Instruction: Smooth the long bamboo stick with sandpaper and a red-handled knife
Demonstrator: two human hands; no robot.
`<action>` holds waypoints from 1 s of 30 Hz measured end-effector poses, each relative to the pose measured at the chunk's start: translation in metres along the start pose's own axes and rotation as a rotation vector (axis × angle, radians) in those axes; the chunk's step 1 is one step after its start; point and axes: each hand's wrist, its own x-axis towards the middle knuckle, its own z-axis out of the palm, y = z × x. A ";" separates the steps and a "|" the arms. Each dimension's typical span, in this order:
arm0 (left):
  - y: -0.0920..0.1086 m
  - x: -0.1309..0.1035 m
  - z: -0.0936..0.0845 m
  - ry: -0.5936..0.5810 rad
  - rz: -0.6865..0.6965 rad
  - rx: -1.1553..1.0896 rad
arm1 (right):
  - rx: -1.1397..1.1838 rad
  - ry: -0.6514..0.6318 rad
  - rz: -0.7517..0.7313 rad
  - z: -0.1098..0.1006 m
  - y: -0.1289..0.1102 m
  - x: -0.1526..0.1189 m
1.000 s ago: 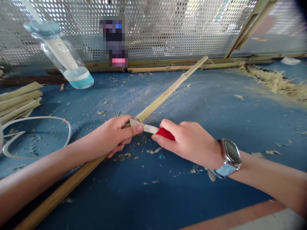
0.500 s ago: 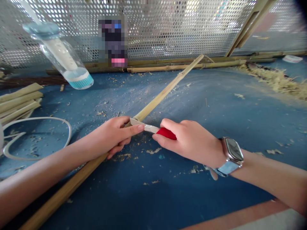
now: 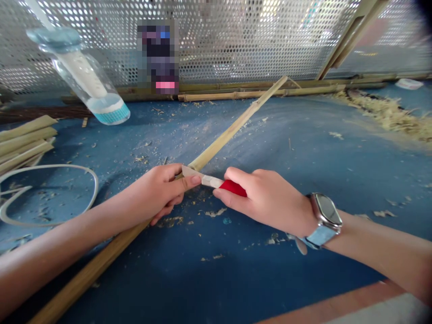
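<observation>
A long bamboo strip [image 3: 232, 129] runs diagonally from the lower left to the upper middle. My left hand [image 3: 165, 189] is wrapped round it near the centre, with the thumb against the blade of a knife. The knife [image 3: 233, 187] has a red handle and a pale blade, which lies across the strip at a node. My right hand [image 3: 261, 193] is closed on the red handle, and a watch is on that wrist. The blade's far end lies beside my left fingers, and its edge against the bamboo is partly hidden.
A clear bottle [image 3: 104, 101] with a straw stands at the upper left. Cut bamboo pieces [image 3: 25, 139] and a white cord loop [image 3: 96, 189] lie left. Bamboo poles [image 3: 229, 96] line the perforated metal screen [image 3: 236, 45]. Shavings [image 3: 388, 112] are heaped right, with scraps on the blue surface [image 3: 320, 166].
Both hands, the knife and the bamboo strip look almost unchanged. The bottle, cord and cut pieces appear slightly further left in the view.
</observation>
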 end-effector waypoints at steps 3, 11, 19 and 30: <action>0.003 0.002 0.002 0.038 -0.033 0.060 | 0.024 0.001 0.021 -0.001 -0.001 0.001; 0.003 0.001 -0.003 -0.030 -0.009 0.041 | 0.080 -0.016 -0.005 -0.004 0.000 0.001; 0.000 -0.001 -0.006 -0.059 0.039 0.023 | 0.117 -0.088 -0.009 -0.010 0.000 0.002; 0.009 -0.005 -0.003 0.030 -0.058 0.158 | 0.000 -0.020 -0.003 -0.003 -0.001 -0.001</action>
